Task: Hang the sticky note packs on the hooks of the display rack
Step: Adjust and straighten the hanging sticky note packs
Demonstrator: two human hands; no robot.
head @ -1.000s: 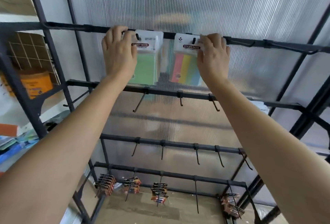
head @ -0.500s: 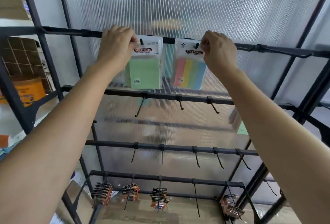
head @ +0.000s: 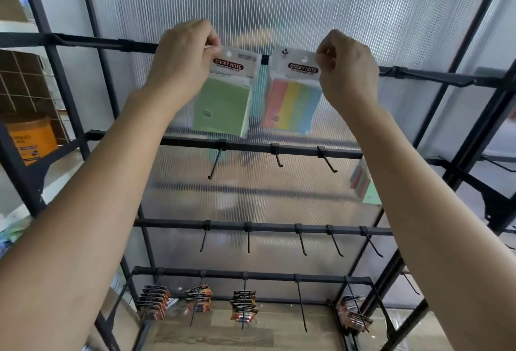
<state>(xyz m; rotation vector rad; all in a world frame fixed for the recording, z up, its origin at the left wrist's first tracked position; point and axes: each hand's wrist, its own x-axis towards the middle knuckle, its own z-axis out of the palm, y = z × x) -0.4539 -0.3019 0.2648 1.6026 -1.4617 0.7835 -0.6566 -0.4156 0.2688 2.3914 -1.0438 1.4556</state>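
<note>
Two packs at once? asks my workmate. How are you holding them?

Me: My left hand (head: 181, 62) pinches the top corner of the green pack (head: 223, 110), thumb against forefinger. My right hand (head: 347, 71) pinches the header corner of the striped pack (head: 293, 107) the same way. Both packs sit against the top bar (head: 83, 41), around twelve o'clock.

Workmate: Are they on hooks?

Me: I can't tell. Each punched hole shows pale, and I see no prong through either. To do it well I'd keep each header flat, line its hole up with the prong tip, slide the pack back to the bar, then let go one hand at a time.

Workmate: Anything in the way?

Me: My own knuckles hide parts of the bar. At six o'clock the second bar's hooks (head: 277, 157) are bare and stick out just under the packs, so a swinging corner might snag. Another sticky note pack (head: 365, 188) hangs at three, battery cards (head: 152, 301) at seven, and an orange box (head: 30, 138) sits at nine.
</note>
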